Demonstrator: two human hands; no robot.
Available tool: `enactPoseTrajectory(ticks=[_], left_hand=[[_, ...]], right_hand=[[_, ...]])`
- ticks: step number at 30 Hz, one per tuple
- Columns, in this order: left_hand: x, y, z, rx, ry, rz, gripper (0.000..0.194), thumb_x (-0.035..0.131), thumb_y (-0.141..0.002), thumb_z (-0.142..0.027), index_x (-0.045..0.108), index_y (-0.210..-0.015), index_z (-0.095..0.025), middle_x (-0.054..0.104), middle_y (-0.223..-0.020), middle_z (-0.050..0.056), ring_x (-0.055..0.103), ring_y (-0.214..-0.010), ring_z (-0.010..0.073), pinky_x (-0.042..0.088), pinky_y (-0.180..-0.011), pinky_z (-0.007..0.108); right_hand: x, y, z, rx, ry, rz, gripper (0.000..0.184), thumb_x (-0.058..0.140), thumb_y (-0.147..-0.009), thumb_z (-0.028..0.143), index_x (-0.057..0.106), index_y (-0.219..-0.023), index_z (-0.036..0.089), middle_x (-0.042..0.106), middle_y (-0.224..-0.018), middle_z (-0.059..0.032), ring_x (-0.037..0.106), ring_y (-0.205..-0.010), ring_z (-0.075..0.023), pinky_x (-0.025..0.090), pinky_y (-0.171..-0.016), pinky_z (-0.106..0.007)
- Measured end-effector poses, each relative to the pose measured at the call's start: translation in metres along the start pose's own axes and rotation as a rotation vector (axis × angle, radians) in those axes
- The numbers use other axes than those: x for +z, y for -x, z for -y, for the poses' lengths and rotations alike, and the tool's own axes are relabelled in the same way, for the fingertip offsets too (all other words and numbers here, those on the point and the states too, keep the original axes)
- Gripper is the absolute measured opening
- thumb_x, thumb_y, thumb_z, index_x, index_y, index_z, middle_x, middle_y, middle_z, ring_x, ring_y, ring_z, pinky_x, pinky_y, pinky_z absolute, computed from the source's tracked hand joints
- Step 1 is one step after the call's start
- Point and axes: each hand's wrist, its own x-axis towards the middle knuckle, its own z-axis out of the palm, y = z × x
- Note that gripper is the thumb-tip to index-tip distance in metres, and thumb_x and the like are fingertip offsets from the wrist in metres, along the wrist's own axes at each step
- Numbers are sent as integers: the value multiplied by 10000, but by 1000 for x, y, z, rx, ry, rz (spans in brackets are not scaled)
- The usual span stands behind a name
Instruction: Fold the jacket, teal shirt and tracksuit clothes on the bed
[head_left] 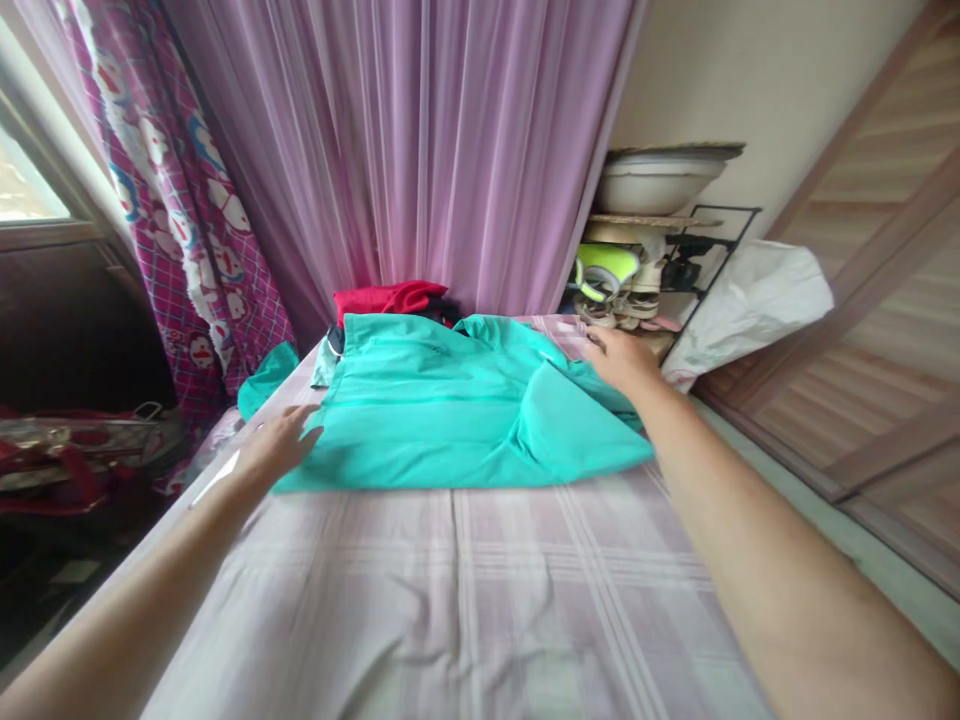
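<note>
A turquoise garment (420, 420) that looks like a shirt or jacket lies partly folded on the checked bed cover (450, 590). One section is folded over at its right, forming a pointed flap. My left hand (281, 442) is at the garment's left edge, thumb apart from the fingers, gripping nothing visible. Over by the far right side, my right hand (619, 355) hovers at or just above the cloth, fingers stretched out and apart. Whether either hand touches the fabric is hard to tell.
Red cloth (390, 298) is heaped behind the garment, before a purple curtain (465, 150). At the right back stands a rack (724, 240) with shoes and a white basin (660, 182); a white plastic bag (757, 305) hangs beside it. More turquoise cloth (268, 380) lies left.
</note>
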Motion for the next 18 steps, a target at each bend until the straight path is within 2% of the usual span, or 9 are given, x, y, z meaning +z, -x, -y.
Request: enactPoseTrajectory(ticks=[3, 5, 7, 10, 13, 16, 18], left_hand=[[27, 16, 10, -75, -36, -47, 583, 333, -904, -551, 580, -1298, -199, 640, -1309, 133, 614, -1175, 332, 481, -979, 422], [33, 21, 15, -67, -16, -7, 599, 333, -892, -581, 624, -1245, -195, 668, -1269, 131, 625, -1156, 335, 483, -977, 417], [30, 18, 16, -2, -20, 83, 584, 348, -871, -611, 676, -1145, -213, 711, -1182, 111, 649, -1100, 323, 482, -967, 404], [22, 10, 13, 98, -71, 188, 526, 369, -842, -632, 701, -946, -237, 749, -987, 91, 672, -983, 302, 499, -883, 379], [18, 8, 8, 103, -129, 168, 472, 357, -858, -592, 669, -868, -238, 745, -898, 94, 673, -913, 303, 501, -797, 377], [16, 8, 2, 95, -167, 152, 421, 380, -871, -535, 672, -942, -241, 753, -917, 95, 678, -925, 318, 493, -808, 400], [11, 2, -8, 104, -165, 155, 410, 414, -867, -486, 671, -1074, -243, 762, -988, 94, 678, -973, 331, 486, -848, 427]], right_hand=[[14, 56, -26, 253, -133, 36, 476, 365, -934, 438, 712, -1134, 183, 745, -1028, -128, 664, -970, -301, 497, -789, -376], [22, 92, -42, 259, -212, 147, 503, 378, -914, 524, 723, -1081, 198, 750, -1016, -118, 670, -973, -298, 499, -781, -363], [31, 117, -52, 188, -235, 232, 506, 436, -877, 571, 714, -1100, 212, 746, -1066, -109, 666, -990, -290, 494, -785, -345], [41, 131, -61, 227, -119, 289, 502, 449, -869, 580, 728, -1075, 217, 759, -971, -106, 676, -917, -285, 473, -721, -326], [48, 135, -66, 328, 38, 327, 455, 443, -884, 542, 747, -1035, 239, 760, -871, -93, 680, -822, -271, 428, -630, -308], [53, 145, -69, 294, 117, 406, 405, 465, -882, 514, 744, -1027, 260, 763, -868, -87, 674, -752, -252, 380, -575, -298], [55, 153, -70, 260, 127, 397, 413, 432, -901, 513, 740, -1016, 262, 761, -849, -88, 666, -723, -241, 363, -569, -296]])
